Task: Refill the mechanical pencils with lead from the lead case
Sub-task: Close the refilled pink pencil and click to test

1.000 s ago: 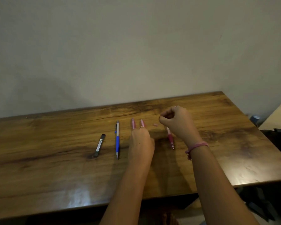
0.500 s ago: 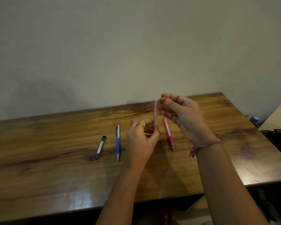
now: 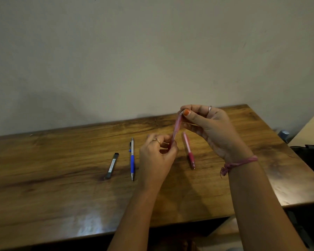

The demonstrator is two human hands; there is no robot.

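Above a wooden table (image 3: 62, 187), the left hand (image 3: 155, 160) pinched a pink pencil (image 3: 176, 129) low while the right hand (image 3: 210, 131) pinched its top. The black lead case (image 3: 112, 165) lay left of the held pencil, beyond a blue pencil (image 3: 132, 158).

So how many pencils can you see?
3. A blue pencil lies on the table beside the lead case, a pink pencil lies further right, and both hands hold another pink one.

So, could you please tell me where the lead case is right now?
In the head view the lead case lies flat on the wooden table, left of the blue pencil and apart from both hands.
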